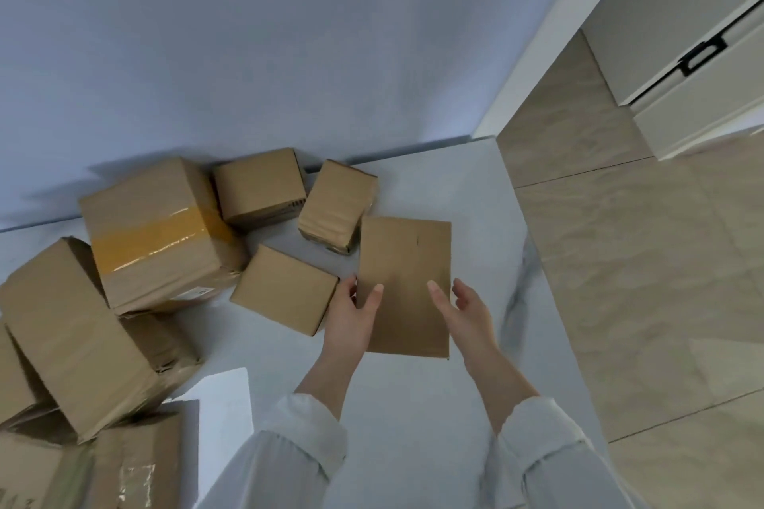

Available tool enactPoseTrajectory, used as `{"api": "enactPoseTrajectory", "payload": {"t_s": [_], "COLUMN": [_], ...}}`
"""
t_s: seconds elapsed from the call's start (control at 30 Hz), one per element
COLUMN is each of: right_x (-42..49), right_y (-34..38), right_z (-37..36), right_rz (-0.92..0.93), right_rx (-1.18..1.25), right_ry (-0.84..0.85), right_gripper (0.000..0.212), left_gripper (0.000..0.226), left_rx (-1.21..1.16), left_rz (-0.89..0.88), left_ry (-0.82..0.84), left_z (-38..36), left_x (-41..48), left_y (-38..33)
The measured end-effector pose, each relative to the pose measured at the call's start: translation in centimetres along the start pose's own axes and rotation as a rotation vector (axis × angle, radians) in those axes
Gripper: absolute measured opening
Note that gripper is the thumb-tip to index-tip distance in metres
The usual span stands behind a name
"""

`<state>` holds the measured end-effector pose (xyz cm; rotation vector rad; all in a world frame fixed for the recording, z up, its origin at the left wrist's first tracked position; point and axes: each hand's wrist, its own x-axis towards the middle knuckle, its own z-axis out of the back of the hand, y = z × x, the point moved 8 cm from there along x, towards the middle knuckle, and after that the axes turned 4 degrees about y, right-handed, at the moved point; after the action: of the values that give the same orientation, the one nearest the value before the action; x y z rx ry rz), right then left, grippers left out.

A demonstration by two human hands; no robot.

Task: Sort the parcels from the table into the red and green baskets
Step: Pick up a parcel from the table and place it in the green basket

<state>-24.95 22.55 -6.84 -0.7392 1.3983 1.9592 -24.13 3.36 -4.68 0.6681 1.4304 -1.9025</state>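
A flat brown cardboard parcel (pixel 407 273) sits between both of my hands above the white marble table (pixel 467 198). My left hand (pixel 351 314) grips its left edge, thumb on top. On the parcel's right edge rests my right hand (pixel 463 310), thumb on the top face and fingers spread at the side. Several more cardboard parcels lie on the table: a small one (pixel 285 287) just left of my left hand, two small ones (pixel 260 184) (pixel 335 205) near the wall, and a large taped one (pixel 157 231). No red or green basket is in view.
Big crumpled boxes (pixel 78 339) pile up at the table's left end, with another at the bottom left (pixel 124 463). The blue-grey wall (pixel 289 33) stands behind the table. Tiled floor (pixel 641 260) lies to the right, with a white cabinet (pixel 703 54) at the far right.
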Motion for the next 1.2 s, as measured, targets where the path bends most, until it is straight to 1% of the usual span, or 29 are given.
{"api": "enactPoseTrajectory", "payload": {"t_s": [0.07,0.17,0.3,0.43,0.47,0.53,0.57,0.6,0.7,0.8,0.87,0.9,0.93,1.03,1.1,1.17,1.2], "right_x": [1.1,1.4,-0.6,-4.7,-5.8,-8.3,-9.6,-10.8,-14.3,-18.0,-20.7,-22.0,-23.2,-26.0,-27.6,-29.1,-29.9], "right_y": [-0.2,-0.4,-0.2,2.0,2.7,4.1,4.8,5.4,7.2,9.0,10.5,11.0,11.5,12.2,12.4,12.4,12.5], "right_z": [-0.9,-0.9,0.7,2.6,2.8,2.8,2.8,2.6,1.8,0.5,-0.1,-0.4,-0.9,-2.7,-3.4,-4.0,-4.1], "right_rz": [0.01,0.011,0.031,0.122,0.154,0.227,0.271,0.315,0.387,0.399,0.386,0.368,0.356,0.355,0.383,0.416,0.442], "right_rx": [-0.013,-0.051,-0.036,0.031,0.052,0.083,0.088,0.085,0.063,0.145,0.256,0.297,0.3,0.12,0.079,0.071,0.065], "right_ry": [0.028,-0.011,-0.042,-0.073,-0.068,-0.05,-0.048,-0.051,-0.019,0.084,0.14,0.167,0.189,0.217,0.195,0.205,0.21], "right_gripper": [0.068,0.058,0.048,0.041,0.04,0.04,0.04,0.042,0.043,0.032,0.047,0.053,0.054,0.061,0.047,0.036,0.035], "left_gripper": [0.059,0.05,0.043,0.055,0.061,0.088,0.095,0.093,0.06,0.032,0.017,0.013,0.016,0.029,0.035,0.028,0.024], "left_rx": [0.0,-0.063,-0.115,-0.191,-0.233,-0.284,-0.3,-0.316,-0.372,-0.445,-0.498,-0.506,-0.495,-0.429,-0.423,-0.452,-0.466], "left_rz": [0.002,-0.006,0.065,0.121,0.133,0.155,0.155,0.147,0.09,-0.035,-0.128,-0.175,-0.222,-0.362,-0.395,-0.388,-0.379], "left_ry": [-0.032,-0.063,-0.027,0.037,0.053,0.095,0.105,0.108,0.103,0.135,0.155,0.165,0.176,0.226,0.259,0.267,0.271], "left_z": [-0.2,-0.2,0.2,1.4,2.0,3.2,4.0,4.8,7.7,10.5,12.4,13.3,14.0,15.6,16.4,17.5,18.0], "left_x": [0.4,-0.1,-2.1,-3.9,-4.8,-6.2,-6.9,-7.8,-10.9,-14.3,-16.7,-17.9,-18.9,-21.5,-22.8,-23.4,-23.5], "left_y": [0.4,0.1,-1.0,-2.4,-3.3,-4.9,-5.7,-6.4,-7.7,-7.8,-7.2,-6.7,-6.1,-4.7,-4.2,-3.7,-3.5]}}
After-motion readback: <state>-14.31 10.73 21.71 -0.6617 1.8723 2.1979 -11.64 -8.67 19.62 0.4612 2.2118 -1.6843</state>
